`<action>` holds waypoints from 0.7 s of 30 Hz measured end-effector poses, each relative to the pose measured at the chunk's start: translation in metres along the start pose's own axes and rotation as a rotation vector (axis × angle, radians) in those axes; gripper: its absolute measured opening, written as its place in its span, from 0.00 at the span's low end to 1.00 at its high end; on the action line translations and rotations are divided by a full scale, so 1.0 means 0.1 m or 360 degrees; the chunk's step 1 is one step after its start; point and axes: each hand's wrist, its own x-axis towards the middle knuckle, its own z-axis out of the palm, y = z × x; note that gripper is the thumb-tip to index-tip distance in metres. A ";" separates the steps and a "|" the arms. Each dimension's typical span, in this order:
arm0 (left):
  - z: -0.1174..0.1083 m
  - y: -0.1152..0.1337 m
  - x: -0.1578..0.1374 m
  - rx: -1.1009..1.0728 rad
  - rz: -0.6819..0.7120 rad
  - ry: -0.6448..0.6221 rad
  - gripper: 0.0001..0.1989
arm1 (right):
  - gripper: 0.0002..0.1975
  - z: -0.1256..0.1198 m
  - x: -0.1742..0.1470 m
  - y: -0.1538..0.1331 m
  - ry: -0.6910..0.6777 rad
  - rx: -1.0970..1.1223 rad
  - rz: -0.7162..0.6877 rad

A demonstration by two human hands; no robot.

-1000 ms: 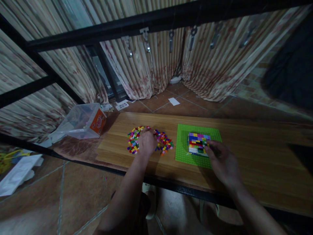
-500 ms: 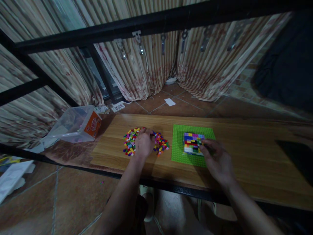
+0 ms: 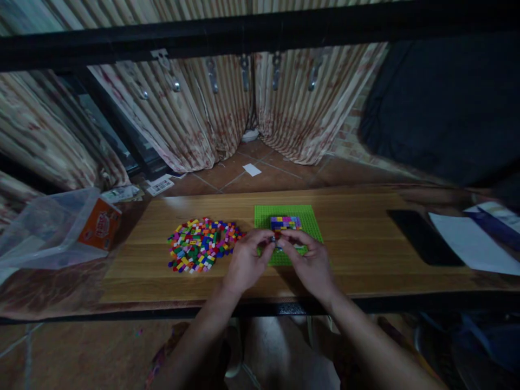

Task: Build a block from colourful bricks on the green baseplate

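My left hand (image 3: 251,259) is pinched closed on a tiny building brick, its colour hard to make out. Fingertip to fingertip with it, my right hand (image 3: 309,262) is also pinched; whatever it grips is too small to name. Both are over the near part of a green studded baseplate (image 3: 312,221). On that plate lies a block of joined bricks (image 3: 285,222) in purple, blue, yellow and other colours, its near side hidden by my fingers. Left of my left hand spreads a pile of loose coloured bricks (image 3: 199,244).
A clear plastic box (image 3: 52,227) with an orange label stands at the left end of the wooden tabletop (image 3: 357,244). Toward the right lie a flat black object (image 3: 424,238) and white paper (image 3: 475,244). A dark bar (image 3: 227,38) with hanging clips crosses above the far side.
My left hand has left the brick pile and moved right to the baseplate. My right hand has come off the joined bricks to meet it. The camera view has swung right.
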 end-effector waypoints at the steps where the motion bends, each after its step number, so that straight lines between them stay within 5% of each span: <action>1: 0.04 0.04 -0.01 0.0041 0.0046 -0.0017 0.09 | 0.12 0.01 -0.01 -0.01 -0.0021 0.0028 0.0035; 13: 0.22 0.16 -0.07 0.0230 0.0006 -0.0134 0.19 | 0.12 -0.25 0.04 0.11 0.0067 0.0086 0.0337; 17: 0.18 0.08 -0.04 0.0263 -0.0175 -0.0001 0.18 | 0.13 -0.40 0.13 0.24 0.0190 -0.0093 0.0424; 21: 0.17 0.01 0.00 0.0281 -0.0338 0.0025 0.18 | 0.12 -0.39 0.14 0.20 0.0090 -0.0321 0.0388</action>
